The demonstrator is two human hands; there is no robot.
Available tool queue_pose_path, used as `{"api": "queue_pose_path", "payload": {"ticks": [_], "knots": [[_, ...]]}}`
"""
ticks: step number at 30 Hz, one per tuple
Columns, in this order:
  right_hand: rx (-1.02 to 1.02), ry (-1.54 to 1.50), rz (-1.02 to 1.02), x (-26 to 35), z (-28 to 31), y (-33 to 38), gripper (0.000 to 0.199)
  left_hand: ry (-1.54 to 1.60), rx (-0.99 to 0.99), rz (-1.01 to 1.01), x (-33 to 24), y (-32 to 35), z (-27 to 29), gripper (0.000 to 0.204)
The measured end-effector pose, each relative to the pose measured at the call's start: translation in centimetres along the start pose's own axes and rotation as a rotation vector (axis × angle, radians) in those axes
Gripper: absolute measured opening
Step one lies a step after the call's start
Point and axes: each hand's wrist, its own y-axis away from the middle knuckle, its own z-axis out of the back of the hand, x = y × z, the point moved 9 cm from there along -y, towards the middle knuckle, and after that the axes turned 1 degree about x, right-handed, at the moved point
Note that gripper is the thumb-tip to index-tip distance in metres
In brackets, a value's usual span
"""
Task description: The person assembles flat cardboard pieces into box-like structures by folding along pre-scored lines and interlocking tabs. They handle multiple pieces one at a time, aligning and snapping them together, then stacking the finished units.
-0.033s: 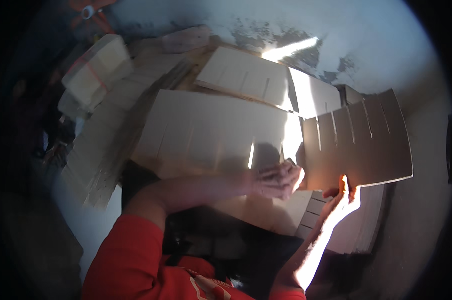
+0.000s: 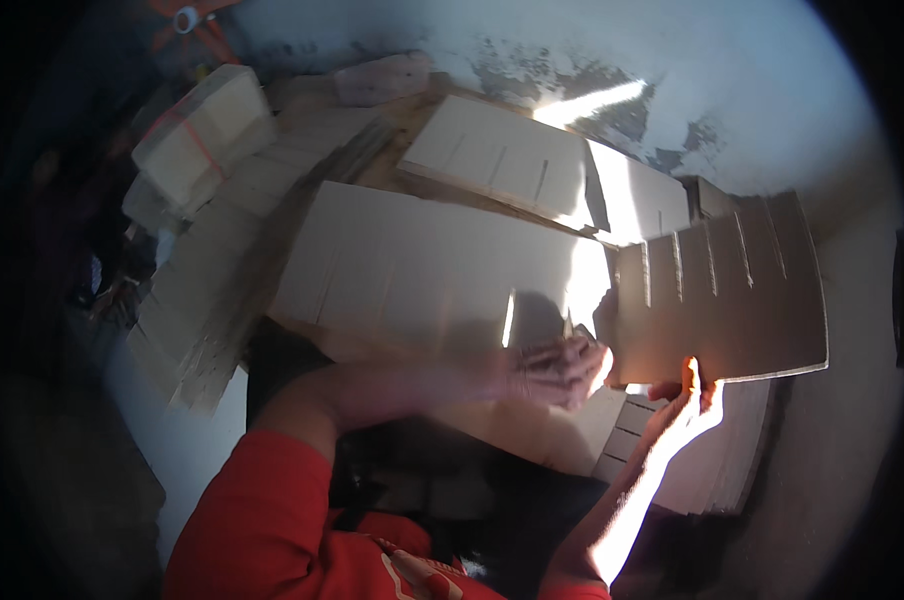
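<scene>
Your right hand (image 2: 684,398) was closed on the lower edge of a slotted cardboard sheet (image 2: 722,290), fingers curled up over that edge, and it held the sheet raised at about three o'clock from the centre of view. Your left hand (image 2: 557,368) was blurred; it sat at the sheet's lower left corner, apparently touching it, but I could not tell whether its fingers were closed on the sheet or only resting against it. My judgement: the sheet was carried mainly by one edge, so it could sag, twist or slip from your right hand if the left gave no real support, and the narrow strips between its slots could bend or tear under that load. A bright patch of sunlight (image 2: 584,285) fell across the spot where your hands met the sheet, and that glare could hide the slots from you. Around you, a large pale slotted sheet (image 2: 422,270) lay just beside the left hand toward ten o'clock, with another pale sheet (image 2: 502,155) beyond it at twelve o'clock. A tied bundle of boards (image 2: 202,130) stood at ten o'clock, well apart. More slotted pieces (image 2: 722,460) lay under the right hand at four o'clock, crowding the space below the held sheet.
</scene>
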Motion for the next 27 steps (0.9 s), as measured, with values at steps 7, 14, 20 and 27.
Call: {"api": "queue_pose_path", "payload": {"ticks": [7,14,20,27], "knots": [[-0.045,0.038,-0.03,0.2,0.1,0.2,0.023,0.357,0.146,0.194,1.1,-1.8,1.6,0.028],[0.159,0.179,-0.129,0.9,-1.1,0.7,0.005,0.599,-0.084,0.544,10.0,-1.2,-2.8,0.04],[0.07,0.049,-0.195,-0.1,-0.7,0.4,0.01,0.441,0.233,0.763,16.5,-2.3,-11.6,0.076],[0.075,0.121,-0.273,-0.5,-0.1,0.6,0.008,0.406,0.568,0.673,15.8,-3.4,-17.9,0.024]]}}
